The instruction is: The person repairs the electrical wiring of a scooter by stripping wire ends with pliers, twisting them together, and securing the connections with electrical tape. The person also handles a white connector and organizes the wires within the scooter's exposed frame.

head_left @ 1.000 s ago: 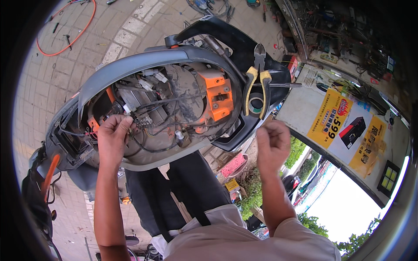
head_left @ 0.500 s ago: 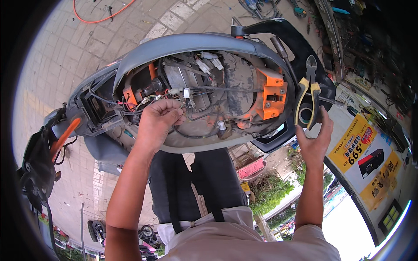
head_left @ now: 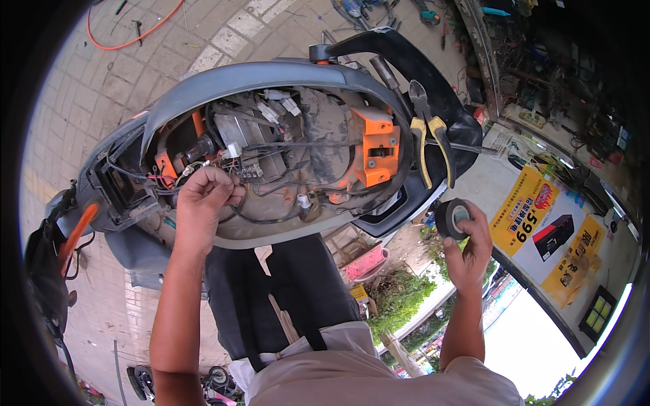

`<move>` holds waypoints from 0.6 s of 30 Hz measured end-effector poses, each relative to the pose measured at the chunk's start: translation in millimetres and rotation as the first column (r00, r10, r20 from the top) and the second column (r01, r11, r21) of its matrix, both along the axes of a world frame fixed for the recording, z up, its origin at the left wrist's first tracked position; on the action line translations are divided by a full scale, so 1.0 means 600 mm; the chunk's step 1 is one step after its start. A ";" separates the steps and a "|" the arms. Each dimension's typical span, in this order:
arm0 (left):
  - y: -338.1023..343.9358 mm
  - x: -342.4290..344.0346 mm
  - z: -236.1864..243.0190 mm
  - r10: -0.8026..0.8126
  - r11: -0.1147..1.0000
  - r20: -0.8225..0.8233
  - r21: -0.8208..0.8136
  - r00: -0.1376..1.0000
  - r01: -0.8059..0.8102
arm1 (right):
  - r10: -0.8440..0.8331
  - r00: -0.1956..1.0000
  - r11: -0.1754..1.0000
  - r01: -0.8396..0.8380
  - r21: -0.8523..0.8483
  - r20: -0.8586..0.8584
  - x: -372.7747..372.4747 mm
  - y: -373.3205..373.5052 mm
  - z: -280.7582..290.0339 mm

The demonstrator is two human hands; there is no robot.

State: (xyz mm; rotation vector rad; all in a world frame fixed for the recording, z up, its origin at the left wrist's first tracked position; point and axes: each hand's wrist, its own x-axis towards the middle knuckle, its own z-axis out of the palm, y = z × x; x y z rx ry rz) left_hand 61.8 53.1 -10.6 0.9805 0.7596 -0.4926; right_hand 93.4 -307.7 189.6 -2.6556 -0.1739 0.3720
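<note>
The scooter's open body (head_left: 203,88) lies across the view, its wiring and grey controller box (head_left: 261,145) exposed. Over the wiring, my left hand (head_left: 206,196) is closed, thumb and fingertips pinched on a thin wire near a white connector (head_left: 233,150). My right hand (head_left: 469,247) grips a roll of black tape (head_left: 452,218), held out beyond the scooter's tail. Pliers with yellow-and-black handles (head_left: 431,145) rest on the black rear part (head_left: 457,128), jaws pointing away from me. An orange bracket (head_left: 376,147) sits inside the body towards the tail.
Brick paving (head_left: 122,88) surrounds the scooter, with an orange hose (head_left: 122,47) at the far left. Tools and clutter fill the dark area (head_left: 562,68) at far right. A yellow-and-white poster (head_left: 542,237) is on the right; a pink basket (head_left: 365,262) stands behind the scooter.
My right hand has lifted the tape roll off the scooter's rear, away from the pliers and towards me. My left hand still pinches at the wiring. The whole view has shifted.
</note>
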 end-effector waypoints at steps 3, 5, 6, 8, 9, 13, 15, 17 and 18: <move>0.002 -0.011 0.005 -0.020 1.000 0.022 -0.018 1.000 0.021 | -0.152 0.914 0.755 0.354 0.553 -0.377 -0.026 0.070 -0.011; 0.004 -0.013 0.016 -0.029 0.999 0.023 -0.044 0.999 0.030 | 0.049 0.862 0.577 0.388 0.718 -0.505 -0.024 0.119 -0.047; 0.006 -0.013 0.019 -0.043 0.996 0.043 -0.074 0.998 0.046 | 0.148 0.836 0.484 0.404 0.776 -0.528 -0.022 0.143 -0.069; 0.008 -0.018 0.027 -0.055 0.995 0.049 -0.075 0.997 0.058 | 0.211 0.787 0.472 0.436 0.766 -0.579 -0.011 0.195 -0.106; 0.011 -0.018 0.033 -0.084 0.995 0.072 -0.053 0.994 0.088 | 0.208 0.779 0.507 0.430 0.747 -0.591 -0.009 0.214 -0.125; 0.025 -0.023 0.048 -0.082 0.996 0.156 -0.022 0.984 0.086 | 0.292 0.793 0.700 0.204 0.685 -0.535 0.010 0.260 -0.192; 0.029 -0.028 0.052 -0.045 0.999 0.201 -0.006 0.979 0.047 | 0.335 0.793 0.732 0.121 0.670 -0.509 0.007 0.271 -0.211; 0.028 -0.034 0.054 -0.016 1.000 0.252 0.014 0.968 0.013 | 0.378 0.805 0.752 0.019 0.658 -0.456 0.009 0.279 -0.218; 0.029 -0.036 0.054 -0.054 0.997 0.277 0.076 0.959 0.034 | 0.382 0.797 0.755 0.022 0.655 -0.467 0.007 0.282 -0.221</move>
